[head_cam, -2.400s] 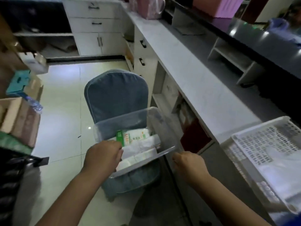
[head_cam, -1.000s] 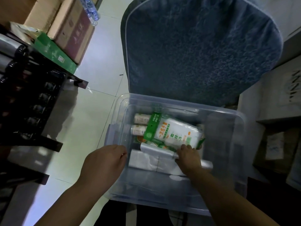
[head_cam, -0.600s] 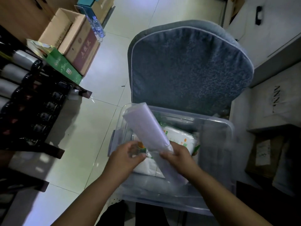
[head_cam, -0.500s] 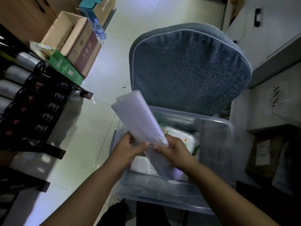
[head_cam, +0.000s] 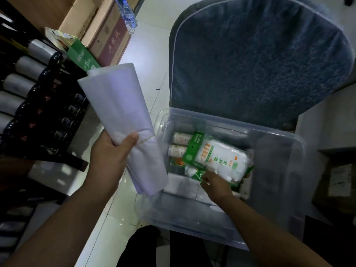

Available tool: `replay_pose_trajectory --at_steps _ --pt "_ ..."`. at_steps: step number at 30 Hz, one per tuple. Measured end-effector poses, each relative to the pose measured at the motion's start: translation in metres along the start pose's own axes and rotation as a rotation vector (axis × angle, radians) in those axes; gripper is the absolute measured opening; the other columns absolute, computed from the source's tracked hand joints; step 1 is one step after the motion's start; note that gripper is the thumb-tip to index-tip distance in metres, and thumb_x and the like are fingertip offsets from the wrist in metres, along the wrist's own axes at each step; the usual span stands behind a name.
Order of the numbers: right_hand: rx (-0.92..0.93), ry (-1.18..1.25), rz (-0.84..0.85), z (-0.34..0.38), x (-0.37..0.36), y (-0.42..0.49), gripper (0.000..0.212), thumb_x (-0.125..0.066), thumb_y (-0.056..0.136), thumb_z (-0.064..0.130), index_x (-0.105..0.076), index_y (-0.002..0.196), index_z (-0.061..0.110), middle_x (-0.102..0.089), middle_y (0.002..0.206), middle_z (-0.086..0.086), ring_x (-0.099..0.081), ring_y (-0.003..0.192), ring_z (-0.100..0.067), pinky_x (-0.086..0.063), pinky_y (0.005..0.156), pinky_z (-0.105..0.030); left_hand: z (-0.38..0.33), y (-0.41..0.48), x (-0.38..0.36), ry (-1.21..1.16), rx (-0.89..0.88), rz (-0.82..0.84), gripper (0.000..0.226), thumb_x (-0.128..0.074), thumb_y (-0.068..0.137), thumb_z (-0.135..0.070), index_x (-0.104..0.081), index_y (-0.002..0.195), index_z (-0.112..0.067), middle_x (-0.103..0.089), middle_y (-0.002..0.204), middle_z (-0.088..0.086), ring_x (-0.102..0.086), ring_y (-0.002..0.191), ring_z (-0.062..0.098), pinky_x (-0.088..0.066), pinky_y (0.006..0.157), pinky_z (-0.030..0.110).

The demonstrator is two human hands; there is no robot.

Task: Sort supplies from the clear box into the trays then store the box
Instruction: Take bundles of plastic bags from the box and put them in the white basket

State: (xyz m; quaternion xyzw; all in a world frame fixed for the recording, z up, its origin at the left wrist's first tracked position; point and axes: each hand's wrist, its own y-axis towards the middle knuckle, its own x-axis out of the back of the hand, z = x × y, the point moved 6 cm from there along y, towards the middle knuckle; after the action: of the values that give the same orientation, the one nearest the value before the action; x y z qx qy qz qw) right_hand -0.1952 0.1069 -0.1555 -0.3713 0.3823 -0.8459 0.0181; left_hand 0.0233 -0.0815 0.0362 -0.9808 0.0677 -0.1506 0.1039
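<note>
While left fingers clasp bundle, box beside

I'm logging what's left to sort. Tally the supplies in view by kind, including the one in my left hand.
White bag packs: 2, the rolled white bundle in the left hand and the flat white pack in the clear box.
Green packets: 2, the large green-and-white packet and the small green packet by the right hand.
Small bottles: 2.
Orange-labelled item, half hidden: 1.
Total: 7.
</note>
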Motion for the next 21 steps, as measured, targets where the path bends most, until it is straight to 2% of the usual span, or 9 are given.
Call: replay_pose_trajectory --at_steps 2,4,7,9,12,16,19,21 --pt "0.02 -0.106 0.079 -0.009 -0.026 0.005 0.041 -0.057 0.089 0.024 -0.052 0.127 0.011 -0.053 0.132 -0.014 -0.05 0.119 -0.028 -0.04 0.093 -0.029 0.011 -0.002 0.007 -0.01 0.012 -0.018 0.022 -0.07 0.075 -0.029 -0.066 0.089 -0.046 -0.071 0.092 -0.026 -0.066 0.086 -0.007 -0.046 0.067 0.004" --pt "0.034 -0.215 0.13 -0.013 -0.043 0.01 0.05 -0.057 0.088 0.026 -0.043 0.133 0.009 -0.044 0.138 -0.014 -0.043 0.125 -0.028 -0.036 0.1 -0.031 0.024 -0.005 0.012 -0.026 0.039 -0.03 0.02 -0.07 0.076 -0.029 -0.067 0.09 -0.043 -0.072 0.093 -0.022 -0.067 0.087 -0.004 -0.047 0.066 0.005" --pt "0.052 -0.452 0.136 -0.011 -0.053 0.017 0.045 -0.054 0.088 0.031 -0.045 0.128 0.012 -0.044 0.134 -0.012 -0.041 0.122 -0.029 -0.036 0.097 -0.037 0.04 -0.009 0.016 -0.025 0.081 -0.038 0.019 -0.071 0.076 -0.032 -0.067 0.092 -0.04 -0.073 0.095 -0.019 -0.068 0.088 -0.001 -0.048 0.066 0.007" --pt "0.05 -0.546 0.148 -0.006 -0.055 0.018 0.041 -0.052 0.089 0.027 -0.049 0.127 0.014 -0.046 0.132 -0.013 -0.043 0.119 -0.031 -0.038 0.096 -0.039 0.046 -0.011 0.02 -0.013 0.113 -0.055 0.019 -0.071 0.073 -0.035 -0.067 0.091 -0.039 -0.073 0.093 -0.018 -0.068 0.087 0.001 -0.05 0.068 0.013" --pt "0.051 -0.489 0.179 -0.001 -0.054 0.011 0.04 -0.049 0.089 0.019 -0.052 0.129 0.02 -0.052 0.129 -0.012 -0.052 0.114 -0.029 -0.044 0.091 -0.036 0.048 -0.015 0.024 -0.014 0.154 -0.058 0.024 -0.072 0.068 -0.043 -0.067 0.091 -0.037 -0.074 0.091 -0.015 -0.069 0.085 0.003 -0.047 0.07 0.023" --pt "0.031 -0.325 0.143 0.005 -0.038 -0.011 0.032 -0.047 0.091 0.023 -0.057 0.121 0.02 -0.061 0.122 -0.011 -0.058 0.109 -0.027 -0.046 0.086 -0.032 0.039 -0.021 0.026 -0.004 0.183 -0.059 0.032 -0.071 0.064 -0.048 -0.067 0.091 -0.032 -0.074 0.089 -0.013 -0.07 0.082 0.005 -0.048 0.068 0.024" --pt "0.063 -0.242 0.069 0.016 -0.009 -0.032 0.028 -0.046 0.092 0.027 -0.056 0.117 0.018 -0.064 0.12 -0.011 -0.06 0.107 -0.027 -0.046 0.084 -0.031 0.029 -0.027 0.023 0.006 0.211 -0.05 0.031 -0.071 0.064 -0.045 -0.067 0.09 -0.029 -0.074 0.088 -0.008 -0.07 0.085 0.011 -0.05 0.071 0.029" --pt "0.104 -0.151 -0.022 0.031 0.022 -0.049 0.028 -0.046 0.093 0.027 -0.055 0.118 0.015 -0.065 0.117 -0.012 -0.061 0.104 -0.029 -0.046 0.081 -0.031 0.013 -0.034 0.019 0.017 0.203 -0.035 0.03 -0.07 0.065 -0.044 -0.065 0.09 -0.028 -0.073 0.089 -0.008 -0.068 0.085 0.011 -0.05 0.069 0.027"
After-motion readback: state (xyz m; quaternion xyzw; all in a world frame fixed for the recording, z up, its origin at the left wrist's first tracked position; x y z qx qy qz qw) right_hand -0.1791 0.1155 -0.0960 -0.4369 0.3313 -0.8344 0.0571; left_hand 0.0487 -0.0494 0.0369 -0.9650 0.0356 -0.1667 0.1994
